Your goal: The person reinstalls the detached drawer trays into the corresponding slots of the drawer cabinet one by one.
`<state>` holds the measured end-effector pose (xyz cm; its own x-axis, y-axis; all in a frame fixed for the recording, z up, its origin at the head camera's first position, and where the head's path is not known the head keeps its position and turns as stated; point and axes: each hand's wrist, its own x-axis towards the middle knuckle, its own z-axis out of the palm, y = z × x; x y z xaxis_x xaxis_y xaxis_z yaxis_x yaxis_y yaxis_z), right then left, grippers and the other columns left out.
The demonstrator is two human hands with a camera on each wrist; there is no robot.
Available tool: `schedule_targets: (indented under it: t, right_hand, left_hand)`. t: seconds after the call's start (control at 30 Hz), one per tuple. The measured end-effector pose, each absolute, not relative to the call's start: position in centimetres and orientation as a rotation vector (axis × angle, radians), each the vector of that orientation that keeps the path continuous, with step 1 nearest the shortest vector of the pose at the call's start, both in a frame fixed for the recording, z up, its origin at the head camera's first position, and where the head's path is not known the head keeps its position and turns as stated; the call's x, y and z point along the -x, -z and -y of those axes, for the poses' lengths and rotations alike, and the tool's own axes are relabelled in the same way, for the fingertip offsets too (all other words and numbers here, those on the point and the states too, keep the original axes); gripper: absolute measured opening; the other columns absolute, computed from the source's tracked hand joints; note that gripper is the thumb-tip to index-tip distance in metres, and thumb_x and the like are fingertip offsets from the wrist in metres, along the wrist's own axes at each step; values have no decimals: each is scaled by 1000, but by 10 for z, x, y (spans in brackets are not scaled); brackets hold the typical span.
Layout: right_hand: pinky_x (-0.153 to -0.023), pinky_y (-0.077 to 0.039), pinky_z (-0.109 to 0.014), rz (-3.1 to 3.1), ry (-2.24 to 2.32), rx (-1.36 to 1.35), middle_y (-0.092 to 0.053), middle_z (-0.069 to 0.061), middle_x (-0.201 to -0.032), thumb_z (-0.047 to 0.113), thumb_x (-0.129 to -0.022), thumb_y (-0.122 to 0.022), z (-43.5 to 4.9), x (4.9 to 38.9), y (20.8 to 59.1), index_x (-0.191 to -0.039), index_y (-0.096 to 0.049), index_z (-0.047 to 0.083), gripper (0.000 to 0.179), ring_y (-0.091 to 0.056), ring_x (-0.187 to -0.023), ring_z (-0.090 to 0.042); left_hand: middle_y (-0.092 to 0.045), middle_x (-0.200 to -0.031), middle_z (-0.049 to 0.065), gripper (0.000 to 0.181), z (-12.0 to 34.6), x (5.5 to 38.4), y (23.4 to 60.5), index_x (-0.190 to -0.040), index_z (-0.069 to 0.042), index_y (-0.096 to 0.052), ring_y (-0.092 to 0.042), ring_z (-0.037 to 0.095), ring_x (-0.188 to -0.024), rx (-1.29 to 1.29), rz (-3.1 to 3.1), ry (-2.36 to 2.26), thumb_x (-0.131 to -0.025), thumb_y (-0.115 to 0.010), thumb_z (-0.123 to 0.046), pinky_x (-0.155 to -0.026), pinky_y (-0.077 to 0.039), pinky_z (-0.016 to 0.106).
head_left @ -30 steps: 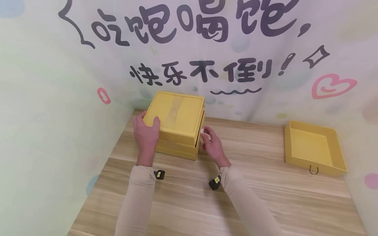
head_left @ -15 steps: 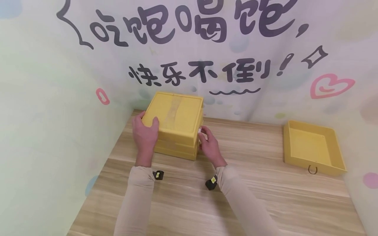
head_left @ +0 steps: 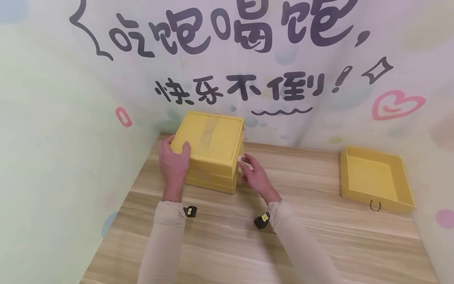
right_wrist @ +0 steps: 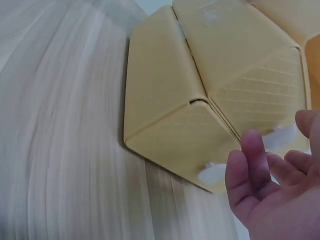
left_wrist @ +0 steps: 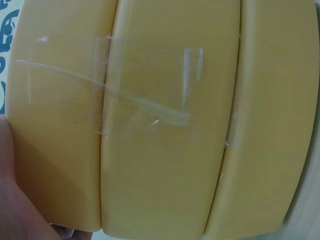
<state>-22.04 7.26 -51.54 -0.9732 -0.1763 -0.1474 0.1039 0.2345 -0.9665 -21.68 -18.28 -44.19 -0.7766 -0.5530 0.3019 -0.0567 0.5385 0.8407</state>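
Observation:
A yellow drawer cabinet (head_left: pixel 209 136) in three tiers stands near the back wall, with clear tape over its top and side. My left hand (head_left: pixel 174 163) holds its upper left part, thumb over the top edge. Right of the cabinet, my right hand (head_left: pixel 258 177) has its fingers loosely bent close to the drawer fronts. In the right wrist view the middle drawer front (right_wrist: pixel 255 100) sits flush, its white knob (right_wrist: pixel 281 137) partly behind my fingers. The bottom drawer front (right_wrist: pixel 175 145) carries another white knob (right_wrist: pixel 212 173). The top tier's open cavity (right_wrist: pixel 314 70) shows at the edge.
A loose yellow drawer (head_left: pixel 370 173) with a dark loop handle (head_left: pixel 375 205) lies on the wooden table (head_left: pixel 227 244) at the right. Printed walls close in the back and both sides.
The middle drawer has slid in, closing the dark gap at the cabinet's right side. My right hand followed it left, then drew back slightly right. The left hand stays put.

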Motion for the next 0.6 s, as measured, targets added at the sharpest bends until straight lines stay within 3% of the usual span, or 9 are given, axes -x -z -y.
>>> schedule_targets:
  t: [0.17,0.3,0.43,0.6]
  right_hand:
    - [-92,-56,-54,-2343,1775,98,-51,-10,-153,40,-107,-48,-96,213,512,-156,-37,15,57,-69,-98,-38]
    - [-85,-59,-45,-2381,1796,68,-55,-12,-146,40,-107,-48,-122,203,511,-153,-40,14,54,-70,-96,-36]
    - [-79,-58,-31,-2389,1863,-12,-58,-17,-140,36,-107,-49,-151,191,511,-150,-44,10,50,-70,-90,-25]
    - [-78,-58,-24,-2422,1906,-122,-58,-17,-135,36,-107,-50,-186,173,512,-148,-44,8,50,-68,-88,-14]
  left_hand:
    - [-59,-130,17,56,183,215,442,-135,-6,-59,-58,36,-120,-501,2214,1195,-88,-69,-35,-105,-46,50]
    - [-59,-130,17,55,183,216,443,-134,-7,-59,-58,36,-120,-512,2217,1193,-88,-68,-35,-105,-46,50]
    - [-58,-130,16,55,183,218,443,-134,-8,-59,-58,36,-118,-507,2231,1192,-88,-68,-37,-103,-47,50]
    - [-58,-131,16,55,182,219,444,-134,-7,-59,-58,36,-119,-507,2221,1205,-88,-68,-36,-104,-47,50]
